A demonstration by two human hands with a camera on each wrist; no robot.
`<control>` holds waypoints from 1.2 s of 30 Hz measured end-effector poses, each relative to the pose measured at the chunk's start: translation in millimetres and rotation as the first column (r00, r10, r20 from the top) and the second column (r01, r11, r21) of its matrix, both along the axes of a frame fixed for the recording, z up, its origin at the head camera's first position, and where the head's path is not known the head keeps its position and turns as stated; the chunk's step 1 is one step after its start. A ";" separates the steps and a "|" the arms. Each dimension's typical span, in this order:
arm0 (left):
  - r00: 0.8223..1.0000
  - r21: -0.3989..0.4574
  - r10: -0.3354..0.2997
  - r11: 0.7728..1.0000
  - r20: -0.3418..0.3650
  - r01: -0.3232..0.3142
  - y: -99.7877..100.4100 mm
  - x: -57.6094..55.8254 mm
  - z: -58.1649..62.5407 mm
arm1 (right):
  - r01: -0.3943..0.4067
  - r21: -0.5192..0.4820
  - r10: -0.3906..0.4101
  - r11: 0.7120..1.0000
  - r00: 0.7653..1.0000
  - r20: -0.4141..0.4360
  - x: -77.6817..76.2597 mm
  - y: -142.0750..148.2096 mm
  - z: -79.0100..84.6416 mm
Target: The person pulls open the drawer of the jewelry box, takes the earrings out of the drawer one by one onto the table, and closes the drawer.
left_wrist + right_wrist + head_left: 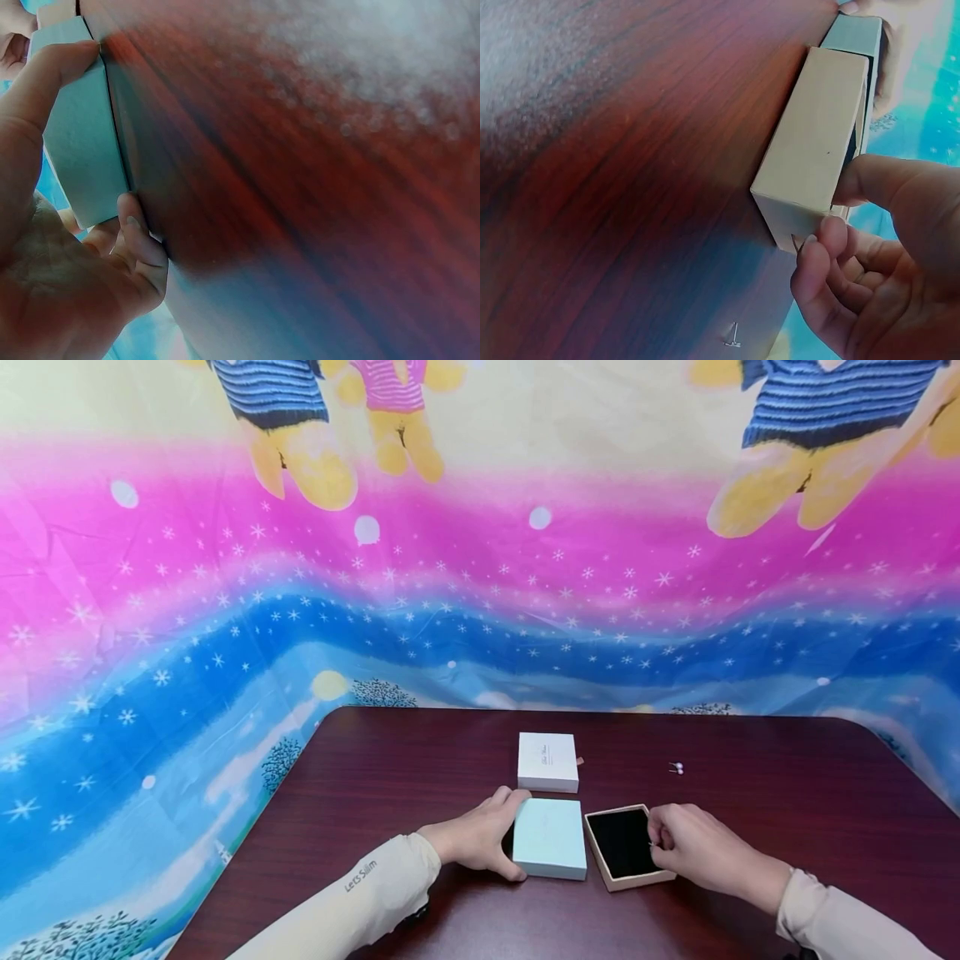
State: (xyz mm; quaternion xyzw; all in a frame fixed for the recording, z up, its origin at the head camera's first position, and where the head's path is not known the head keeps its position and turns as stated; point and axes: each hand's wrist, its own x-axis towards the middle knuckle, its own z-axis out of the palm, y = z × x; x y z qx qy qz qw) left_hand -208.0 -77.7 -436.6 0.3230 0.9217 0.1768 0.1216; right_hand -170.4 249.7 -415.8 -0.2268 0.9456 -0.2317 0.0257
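Note:
A pale mint-green box (549, 835) lies flat on the table. My left hand (483, 835) grips its left end, the thumb on the near side and fingers round the far corner. Just right of it sits a shallow tan open box (611, 885) with a black insert (621, 843). At that box's right end is my right hand (697, 847); in the right wrist view the thumb (877, 180) reaches over the rim while curled fingers (814, 262) lie against the end wall. A thin brown strip (796, 241) shows by those fingertips; I cannot tell whether they pinch it.
Behind the mint box stands a white box (547, 760) with dark lettering and a small brown tab at its right side. Pearl stud earrings (678, 768) lie farther right on the dark red-brown table (420, 752). A printed cloth (465, 568) hangs beyond the table's back edge.

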 end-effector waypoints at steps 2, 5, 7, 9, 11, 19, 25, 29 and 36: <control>1.000 -0.001 -0.001 1.000 -0.001 0.001 0.0 0.0 0.1 | -0.006 -0.010 0.006 1.000 1.000 0.006 -0.4 0.3 0.5; 1.000 -0.001 -0.002 1.000 -0.002 0.002 -0.1 -0.2 -0.1 | -0.010 -0.021 0.010 1.000 1.000 0.005 -0.9 0.6 1.0; 1.000 0.000 -0.001 1.000 -0.003 0.001 -0.3 -0.4 -0.5 | -0.011 -0.025 0.011 1.000 1.000 0.000 -1.2 0.8 1.2; 1.000 0.001 -0.001 1.000 -0.004 0.001 -0.5 -0.6 -1.2 | -0.010 -0.027 0.010 1.000 1.000 -0.005 -1.4 0.9 1.4; 1.000 0.001 -0.002 1.000 -0.004 0.002 -0.7 -0.8 -1.6 | -0.010 -0.029 0.009 1.000 1.000 -0.005 -1.4 1.1 1.7; 1.000 0.009 -0.005 1.000 -0.001 0.005 -0.7 -0.8 -1.4 | -0.005 -0.043 0.006 0.999 1.000 0.015 -1.4 2.8 3.8; 1.000 0.005 -0.005 1.000 -0.001 0.005 -0.6 -0.6 -0.9 | -0.008 -0.052 0.008 0.999 1.000 0.008 -1.0 3.9 5.6; 1.000 0.002 -0.003 1.000 0.004 0.003 -0.2 -0.6 -0.7 | -0.002 -0.050 0.003 0.999 1.000 0.003 -0.6 3.8 6.3; 1.000 0.003 -0.004 1.000 -0.003 0.004 -0.4 -0.3 -0.1 | 0.009 -0.049 -0.009 0.999 1.000 -0.003 -0.1 2.2 9.7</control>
